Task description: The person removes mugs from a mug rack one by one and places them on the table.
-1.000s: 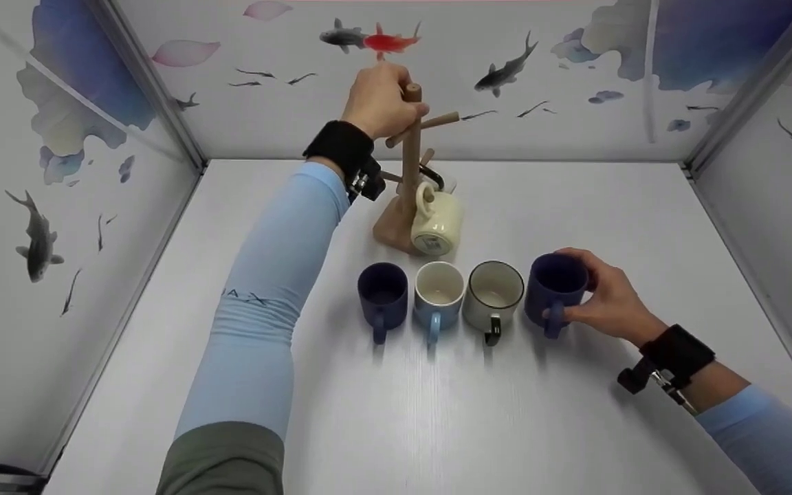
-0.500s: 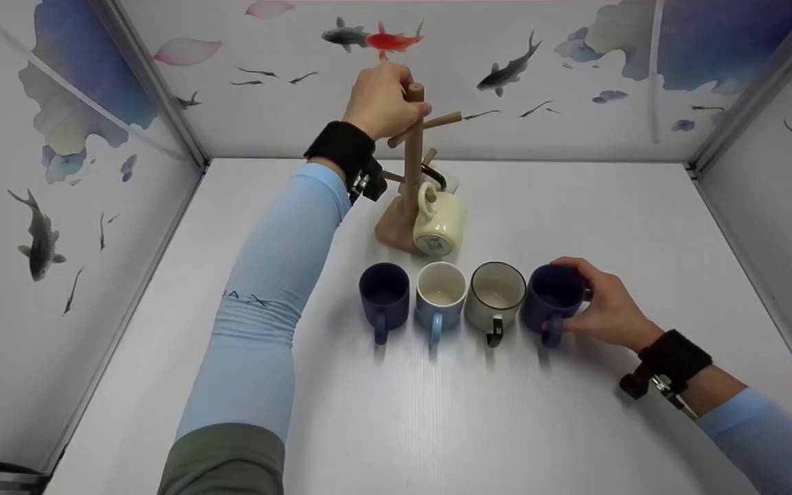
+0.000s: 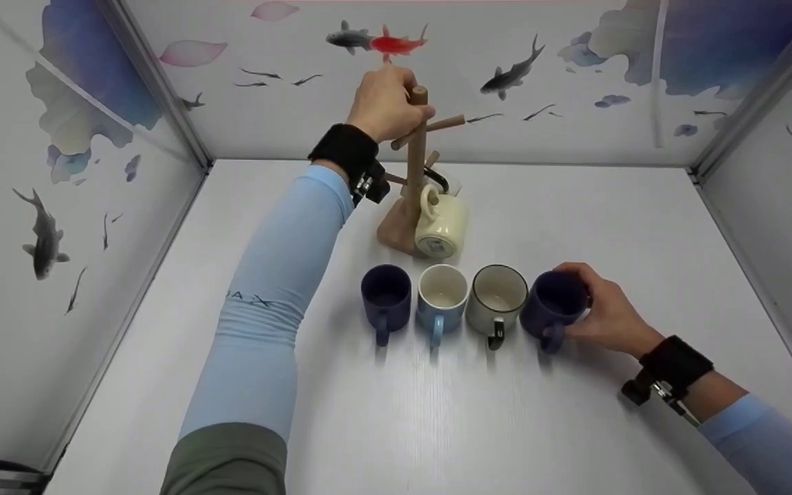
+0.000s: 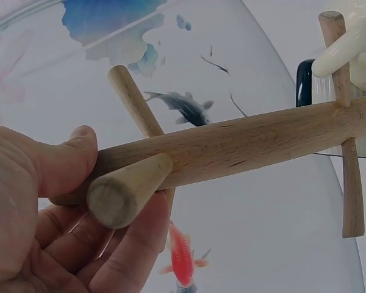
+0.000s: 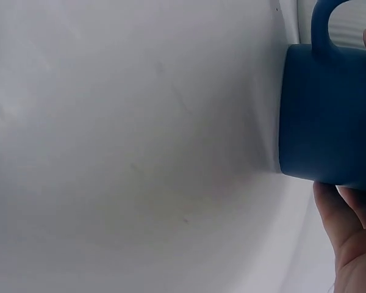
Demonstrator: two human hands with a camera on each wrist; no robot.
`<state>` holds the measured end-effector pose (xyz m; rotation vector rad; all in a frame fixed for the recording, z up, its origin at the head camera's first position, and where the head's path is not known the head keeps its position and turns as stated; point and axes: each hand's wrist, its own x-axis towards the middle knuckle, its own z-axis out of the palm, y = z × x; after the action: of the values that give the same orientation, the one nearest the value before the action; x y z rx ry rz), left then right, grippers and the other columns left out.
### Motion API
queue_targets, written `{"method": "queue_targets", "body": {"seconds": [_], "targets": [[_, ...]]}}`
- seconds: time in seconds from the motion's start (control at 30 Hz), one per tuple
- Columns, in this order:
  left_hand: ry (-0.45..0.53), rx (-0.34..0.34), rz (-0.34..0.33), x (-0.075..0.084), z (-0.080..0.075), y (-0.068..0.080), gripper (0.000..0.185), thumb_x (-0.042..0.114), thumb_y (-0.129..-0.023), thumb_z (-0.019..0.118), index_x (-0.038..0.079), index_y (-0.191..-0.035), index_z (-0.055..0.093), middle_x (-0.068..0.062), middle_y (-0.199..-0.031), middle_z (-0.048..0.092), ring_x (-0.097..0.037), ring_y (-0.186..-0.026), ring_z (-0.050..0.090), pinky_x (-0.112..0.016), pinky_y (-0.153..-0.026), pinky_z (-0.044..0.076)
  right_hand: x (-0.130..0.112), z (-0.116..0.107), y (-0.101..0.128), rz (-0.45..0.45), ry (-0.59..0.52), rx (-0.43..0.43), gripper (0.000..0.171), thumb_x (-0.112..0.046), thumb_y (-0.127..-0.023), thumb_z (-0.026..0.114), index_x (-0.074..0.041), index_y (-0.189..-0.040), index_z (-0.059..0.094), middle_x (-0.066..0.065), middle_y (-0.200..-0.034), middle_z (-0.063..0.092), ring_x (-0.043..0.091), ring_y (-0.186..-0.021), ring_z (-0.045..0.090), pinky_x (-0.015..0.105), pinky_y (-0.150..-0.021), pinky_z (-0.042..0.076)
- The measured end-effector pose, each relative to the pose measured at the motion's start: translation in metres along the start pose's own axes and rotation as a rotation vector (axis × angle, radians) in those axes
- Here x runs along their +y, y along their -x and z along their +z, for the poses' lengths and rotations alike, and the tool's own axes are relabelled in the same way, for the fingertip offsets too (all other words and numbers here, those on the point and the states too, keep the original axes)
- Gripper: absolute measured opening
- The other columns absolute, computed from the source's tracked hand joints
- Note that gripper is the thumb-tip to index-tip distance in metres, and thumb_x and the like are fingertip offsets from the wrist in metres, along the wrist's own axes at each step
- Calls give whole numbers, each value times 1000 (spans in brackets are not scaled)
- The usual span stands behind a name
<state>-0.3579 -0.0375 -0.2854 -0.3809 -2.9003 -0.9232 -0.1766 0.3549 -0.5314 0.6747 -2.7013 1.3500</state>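
In the head view my left hand [image 3: 388, 103] grips the top of a wooden mug tree [image 3: 417, 155]. The left wrist view shows its thumb and fingers curled round the post [image 4: 244, 143] beside the upper pegs. A cream mug [image 3: 443, 223] hangs by its handle from a lower peg, and a white mug with a black handle [image 3: 436, 180] is partly hidden behind it. My right hand [image 3: 609, 313] holds a dark blue mug [image 3: 553, 306] at the right end of a row, its handle facing me. In the right wrist view this mug [image 5: 329, 116] has its base at the tabletop.
Left of the held mug stand a grey mug with a black rim [image 3: 496, 302], a light blue mug [image 3: 441, 299] and another dark blue mug [image 3: 386, 299], all with handles toward me. Printed panels [image 3: 575, 130] enclose the white table [image 3: 396, 426] at the back and sides.
My right hand has brought the dark blue mug slightly toward me and left, close beside the grey mug. The left hand stays on the mug tree's top.
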Motion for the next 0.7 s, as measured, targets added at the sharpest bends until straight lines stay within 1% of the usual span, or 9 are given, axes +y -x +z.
{"method": "queue_targets", "body": {"seconds": [0.27, 0.4, 0.47, 0.53, 0.63, 0.7], "targets": [[25, -8, -6, -4, 3, 4, 35, 34, -107, 78, 9, -131, 76, -8, -135, 80, -21, -120, 73, -30, -104, 59, -1, 0, 0, -19, -5, -47, 98, -14, -69, 110, -9, -150, 56, 8, -137, 76, 8, -124, 71, 9, -109, 44], [4, 2, 4, -6, 5, 5, 34, 35, -107, 77, 9, -129, 75, -8, -134, 81, -21, -120, 74, -31, -106, 59, -6, -3, -1, -32, 67, -98, 104, -11, -68, 109, -11, -156, 54, 5, -137, 78, 16, -124, 73, 11, -110, 44], [-13, 6, 11, -6, 6, 5, 34, 36, -107, 77, 10, -129, 75, -7, -134, 81, -21, -121, 74, -31, -106, 59, -11, -7, -3, -31, 129, -153, 113, -9, -67, 109, -12, -164, 49, 3, -140, 77, 21, -127, 73, 18, -113, 48], [-27, 4, 14, -5, 6, 5, 35, 35, -108, 76, 10, -132, 75, -7, -136, 80, -21, -122, 74, -31, -107, 59, -19, -14, -6, -19, 204, -226, 126, -9, -66, 109, -13, -171, 40, 4, -145, 74, 26, -131, 72, 32, -116, 53], [-35, -10, 21, -2, 6, 4, 36, 33, -109, 75, 10, -136, 72, -7, -139, 79, -21, -124, 73, -32, -109, 59, -35, -28, -14, 0, 308, -338, 141, -12, -65, 109, -14, -178, 25, 14, -160, 64, 34, -140, 68, 55, -116, 56], [-36, -20, 27, -1, 7, 3, 36, 31, -109, 74, 10, -139, 71, -8, -140, 78, -22, -125, 73, -32, -110, 59, -47, -39, -22, 10, 361, -389, 144, -17, -65, 109, -14, -179, 21, 21, -166, 56, 42, -142, 66, 65, -114, 56]]}}
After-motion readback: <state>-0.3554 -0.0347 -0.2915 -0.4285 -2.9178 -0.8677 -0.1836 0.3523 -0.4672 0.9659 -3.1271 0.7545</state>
